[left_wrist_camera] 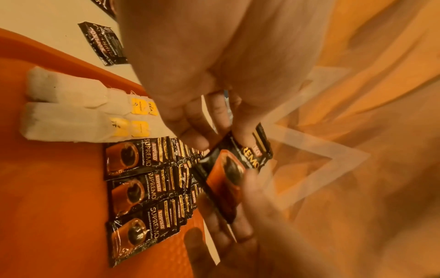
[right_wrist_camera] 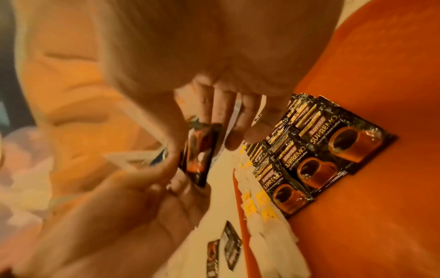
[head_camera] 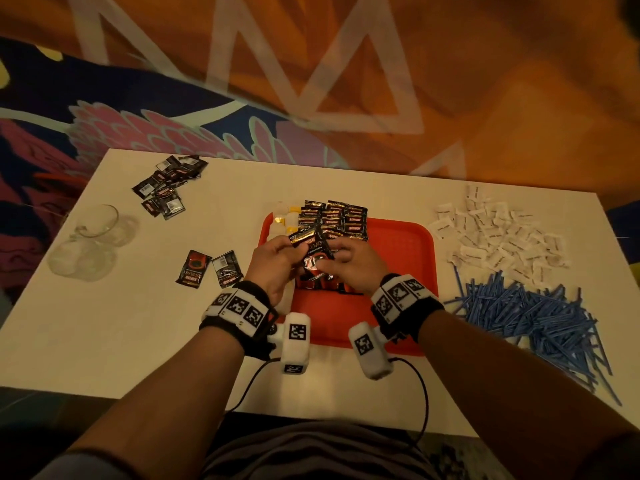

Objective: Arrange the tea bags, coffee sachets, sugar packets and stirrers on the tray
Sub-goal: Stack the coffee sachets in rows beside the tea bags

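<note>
Above the orange tray (head_camera: 398,258), my left hand (head_camera: 294,244) and right hand (head_camera: 334,254) together hold a black coffee sachet (head_camera: 313,254). In the left wrist view the left fingers (left_wrist_camera: 197,139) pinch the sachet's (left_wrist_camera: 233,167) top end. The right thumb and fingers (right_wrist_camera: 233,139) pinch the sachet (right_wrist_camera: 200,156) in the right wrist view. Rows of overlapped coffee sachets (head_camera: 343,216) cover the tray's far part. White tea bags (head_camera: 285,216) with yellow tags line its far left edge. Sugar packets (head_camera: 495,233) and blue stirrers (head_camera: 530,317) lie heaped on the table to the right.
Two loose coffee sachets (head_camera: 207,268) lie on the white table left of the tray, and a pile of sachets (head_camera: 169,185) sits at the far left. Glass cups (head_camera: 93,237) stand near the left edge. The tray's near right part is bare.
</note>
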